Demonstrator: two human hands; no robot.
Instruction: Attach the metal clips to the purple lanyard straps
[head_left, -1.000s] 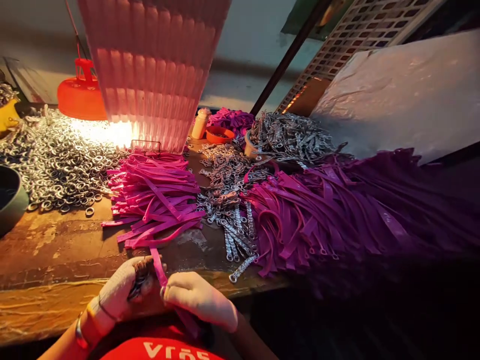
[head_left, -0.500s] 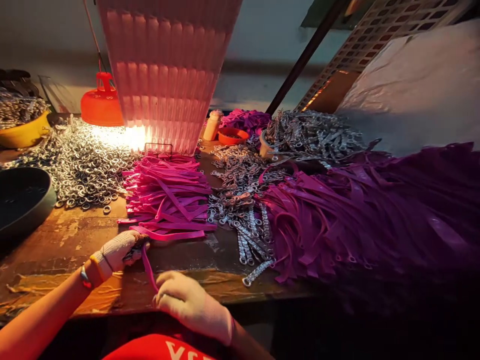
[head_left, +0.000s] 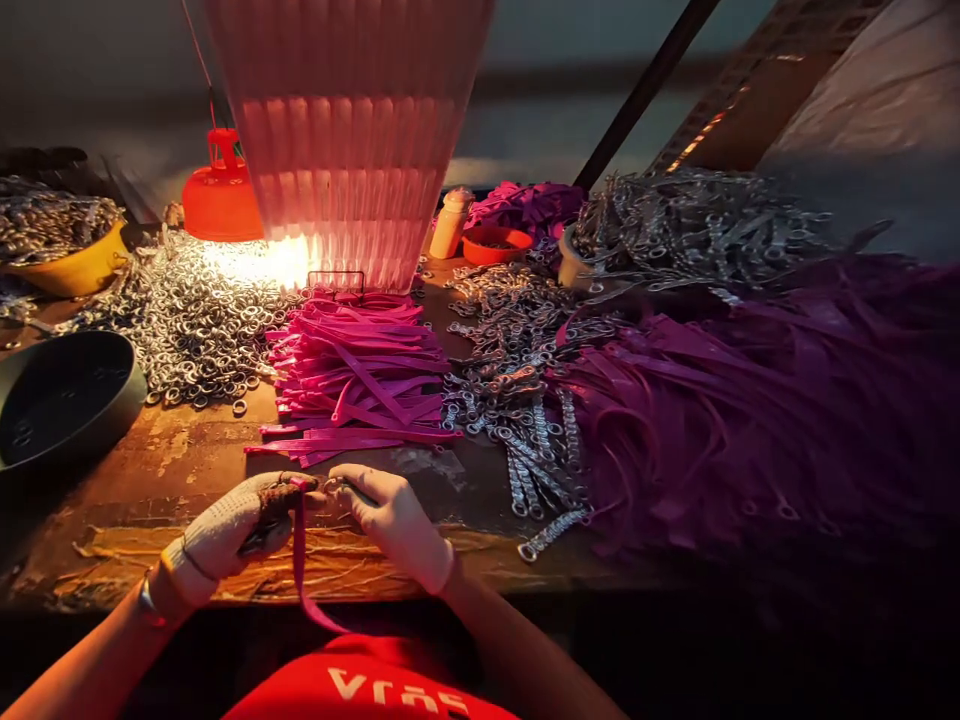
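My left hand, in a knit glove with dark stained fingertips, pinches one end of a pink strap. The rest of that strap dangles past the table edge toward the red garment at the bottom. Fingertips of my right hand, in a pale glove, are pressed together close to the held strap end. A small shiny bit shows there, too small to name. Just beyond both hands lies a stack of pink straps, laid mostly side by side.
Loose metal rings are heaped at left, under a red lamp, beside a dark pan and a yellow bowl. Right of the stack lie metal chain pieces and a large purple strap heap. A ribbed translucent panel hangs ahead.
My right hand has moved up from the strap's lower part to the end held in my left. My left hand has come slightly nearer, and the strap now hangs free below. The view has shifted.
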